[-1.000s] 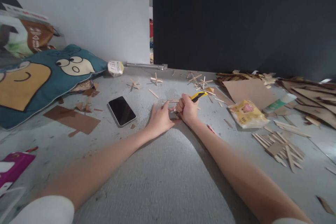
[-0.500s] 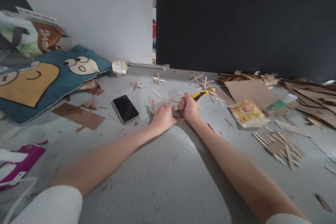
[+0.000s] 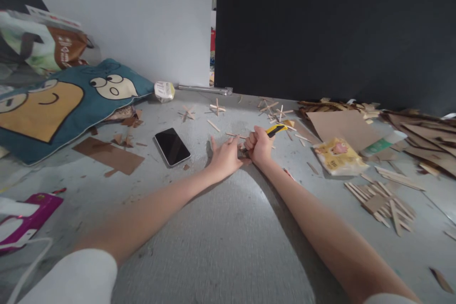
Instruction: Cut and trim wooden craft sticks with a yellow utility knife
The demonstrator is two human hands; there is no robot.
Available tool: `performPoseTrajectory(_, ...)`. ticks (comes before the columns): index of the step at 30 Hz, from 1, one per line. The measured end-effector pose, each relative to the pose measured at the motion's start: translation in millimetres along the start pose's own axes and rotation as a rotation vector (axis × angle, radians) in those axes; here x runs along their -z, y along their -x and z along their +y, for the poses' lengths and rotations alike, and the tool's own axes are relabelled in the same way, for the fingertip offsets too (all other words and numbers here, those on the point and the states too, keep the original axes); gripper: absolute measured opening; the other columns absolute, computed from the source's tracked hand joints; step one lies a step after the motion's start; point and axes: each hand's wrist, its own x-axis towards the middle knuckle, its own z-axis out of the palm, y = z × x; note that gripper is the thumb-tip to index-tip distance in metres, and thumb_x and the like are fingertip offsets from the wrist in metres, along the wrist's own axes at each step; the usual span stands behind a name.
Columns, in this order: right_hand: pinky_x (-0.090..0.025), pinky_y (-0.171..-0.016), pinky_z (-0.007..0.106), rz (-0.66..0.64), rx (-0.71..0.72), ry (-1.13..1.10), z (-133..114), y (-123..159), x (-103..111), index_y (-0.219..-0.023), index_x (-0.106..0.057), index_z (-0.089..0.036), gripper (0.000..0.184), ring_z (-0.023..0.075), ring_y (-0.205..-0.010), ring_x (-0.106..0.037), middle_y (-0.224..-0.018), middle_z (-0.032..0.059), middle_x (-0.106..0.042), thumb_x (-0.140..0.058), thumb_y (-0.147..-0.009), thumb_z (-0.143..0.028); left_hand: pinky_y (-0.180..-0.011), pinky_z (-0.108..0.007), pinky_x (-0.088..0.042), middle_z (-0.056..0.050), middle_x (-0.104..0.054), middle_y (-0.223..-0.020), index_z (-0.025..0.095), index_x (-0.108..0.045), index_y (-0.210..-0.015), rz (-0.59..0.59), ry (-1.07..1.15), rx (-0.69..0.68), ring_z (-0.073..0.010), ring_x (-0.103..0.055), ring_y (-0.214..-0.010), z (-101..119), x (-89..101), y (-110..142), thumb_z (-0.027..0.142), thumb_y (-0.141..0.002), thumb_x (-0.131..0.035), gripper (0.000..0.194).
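Observation:
A yellow and black utility knife point(image 3: 277, 129) is wrapped in the fist of my right hand point(image 3: 260, 146), its handle end sticking out to the upper right and its blade end pointing down to the left. Right beside it, my left hand point(image 3: 226, 156) rests low on the table, little finger raised, thumb and forefinger closed around a small piece that I cannot make out. The spot between the two hands is mostly hidden by fingers. A thin craft stick point(image 3: 236, 136) lies just beyond them, and another craft stick point(image 3: 213, 126) lies farther left.
A phone point(image 3: 172, 147) and brown cardboard point(image 3: 109, 154) lie left, before a blue cushion point(image 3: 71, 104). Crossed sticks point(image 3: 217, 107) stand behind. On the right are a tissue pack point(image 3: 338, 156), a glue tube point(image 3: 384, 144), a craft-stick pile point(image 3: 381, 202) and cardboard scraps point(image 3: 427, 135).
The view has turned slightly left, so everything sits farther right in the picture. Both hands stay together at the same spot, the knife still in the right fist, with only small finger shifts.

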Motion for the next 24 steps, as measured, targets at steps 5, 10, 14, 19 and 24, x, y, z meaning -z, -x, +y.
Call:
performPoseTrajectory(5, -0.018, -0.031, 0.021, -0.009, -0.016, 0.015, 0, 0, 1, -0.062, -0.018, -0.027, 0.053, 0.0041, -0.032, -0.017, -0.038, -0.0138, -0.023, -0.071, -0.07, -0.03, -0.125, -0.074, 0.003, -0.012, -0.074, -0.13, 0.027, -0.06, -0.14, -0.062, 0.073, 0.014, -0.0412, -0.064, -0.129, -3, 3.2, -4, 0.04, -0.076, -0.089, 0.072)
performPoseTrajectory(10, -0.019, -0.031, 0.021, -0.018, -0.028, 0.02, 0, -3, -3, -0.063, -0.019, -0.028, 0.053, 0.004, -0.032, -0.017, -0.038, -0.0141, -0.024, -0.071, -0.068, -0.027, -0.127, -0.069, -0.006, -0.011, -0.078, -0.122, 0.024, -0.064, -0.132, -0.104, 0.039, 0.001, -0.0398, -0.066, -0.126, -5, 10.5, -9, 0.043, -0.072, -0.091, 0.069)
performPoseTrajectory(14, -0.017, -0.031, 0.02, -0.009, -0.011, 0.004, -2, 2, -7, -0.063, -0.018, -0.027, 0.055, 0.0034, -0.032, -0.016, -0.038, -0.0146, -0.023, -0.072, -0.067, -0.029, -0.127, -0.07, -0.007, -0.012, -0.078, -0.121, 0.024, -0.064, -0.131, -0.083, 0.032, 0.015, -0.0396, -0.067, -0.126, -8, 6.7, -5, 0.045, -0.075, -0.088, 0.065)
performPoseTrajectory(19, -0.018, -0.032, 0.02, -0.014, 0.009, -0.015, -2, 6, -7, -0.064, -0.015, -0.027, 0.063, 0.0033, -0.033, -0.015, -0.04, -0.0146, -0.022, -0.077, -0.068, -0.034, -0.129, -0.067, -0.009, -0.012, -0.073, -0.134, 0.026, -0.059, -0.14, -0.045, 0.078, -0.04, -0.0364, -0.062, -0.135, -13, 2.6, 0, 0.043, -0.079, -0.085, 0.069)
performPoseTrajectory(24, -0.017, -0.033, 0.022, -0.037, -0.017, -0.035, -8, 0, 0, -0.063, -0.01, -0.026, 0.069, 0.0041, -0.035, -0.012, -0.04, -0.0137, -0.018, -0.076, -0.074, -0.04, -0.127, -0.052, -0.034, -0.008, -0.068, -0.142, 0.025, -0.063, -0.136, -0.009, 0.201, -0.133, -0.0279, -0.059, -0.139, -19, 5.1, -2, 0.014, -0.084, -0.065, 0.053)
